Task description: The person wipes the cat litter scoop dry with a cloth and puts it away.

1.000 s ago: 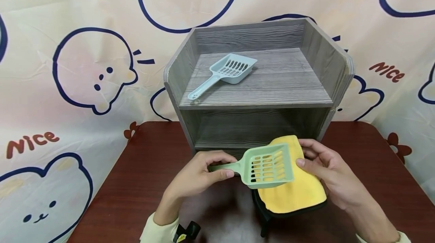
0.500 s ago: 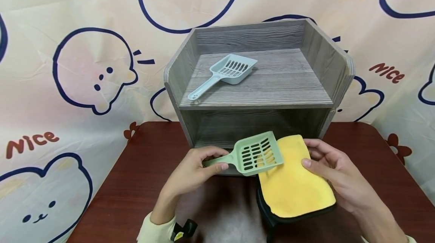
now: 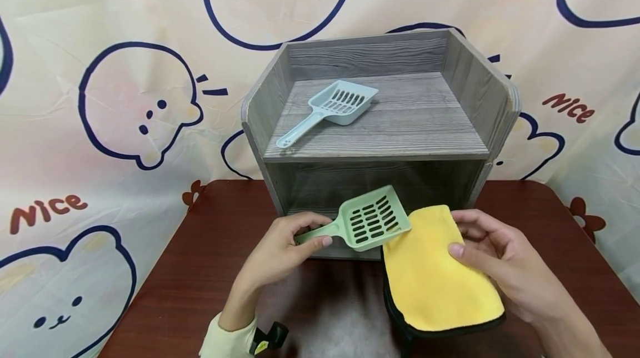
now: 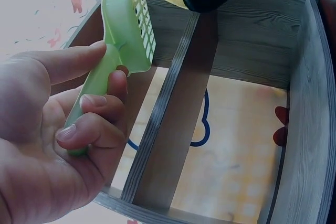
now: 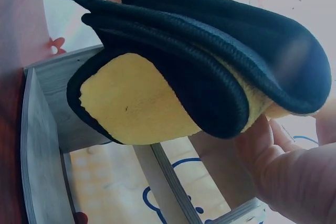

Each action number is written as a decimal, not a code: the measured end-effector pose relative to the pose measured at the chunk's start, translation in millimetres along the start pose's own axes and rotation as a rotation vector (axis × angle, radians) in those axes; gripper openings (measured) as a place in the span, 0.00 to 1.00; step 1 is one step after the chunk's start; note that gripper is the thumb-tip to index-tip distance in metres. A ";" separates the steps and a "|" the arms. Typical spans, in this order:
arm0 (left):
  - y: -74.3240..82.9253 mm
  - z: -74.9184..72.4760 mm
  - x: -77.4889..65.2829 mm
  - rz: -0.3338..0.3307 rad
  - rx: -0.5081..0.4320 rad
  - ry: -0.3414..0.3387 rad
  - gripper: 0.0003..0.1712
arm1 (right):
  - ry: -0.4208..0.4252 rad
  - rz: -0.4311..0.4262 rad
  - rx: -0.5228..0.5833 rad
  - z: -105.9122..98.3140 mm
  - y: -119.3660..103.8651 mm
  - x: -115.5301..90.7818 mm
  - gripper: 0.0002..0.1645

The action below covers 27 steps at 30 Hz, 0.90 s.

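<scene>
In the head view, my left hand (image 3: 280,252) grips the handle of a green slotted litter scoop (image 3: 372,222). The left wrist view shows the fingers curled round that handle and the scoop's head (image 4: 118,17) pointing away. On the other side, my right hand (image 3: 515,272) pinches a folded yellow cloth (image 3: 440,277) with black edging. From the right wrist view, its black layers (image 5: 210,56) fold over the yellow face. The scoop's front corner overlaps the cloth's left edge in the head view; I cannot tell whether they touch.
Behind the hands stands a grey wood-grain shelf unit (image 3: 500,102) with two levels. A light blue litter scoop (image 3: 327,113) lies on its upper level. The unit rests on a dark red-brown table (image 3: 200,269). A printed cloth backdrop (image 3: 165,8) hangs behind.
The green scoop has moved left and up, off most of the yellow cloth. My right hand and the cloth have shifted right and down. The blue scoop stays put.
</scene>
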<state>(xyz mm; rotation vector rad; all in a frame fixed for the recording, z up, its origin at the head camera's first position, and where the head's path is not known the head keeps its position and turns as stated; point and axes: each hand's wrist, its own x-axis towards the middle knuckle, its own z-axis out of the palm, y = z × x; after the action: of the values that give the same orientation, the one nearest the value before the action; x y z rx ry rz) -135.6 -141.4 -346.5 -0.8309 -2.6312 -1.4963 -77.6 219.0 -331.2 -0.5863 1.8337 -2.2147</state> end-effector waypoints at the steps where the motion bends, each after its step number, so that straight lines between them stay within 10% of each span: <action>1: -0.5 0.2 -0.1 0.004 0.004 0.002 0.12 | 0.000 0.001 -0.006 0.8 0.0 -0.3 0.26; 27: 3.1 17.4 1.9 -0.012 -0.036 0.007 0.11 | -0.066 -0.062 -0.055 11.5 4.0 -4.9 0.24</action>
<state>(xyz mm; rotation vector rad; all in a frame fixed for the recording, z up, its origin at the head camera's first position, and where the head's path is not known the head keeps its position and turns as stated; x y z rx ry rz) -131.4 -125.4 -353.0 -0.8115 -2.6170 -1.5506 -68.7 209.9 -334.2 -0.7272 1.8727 -2.1620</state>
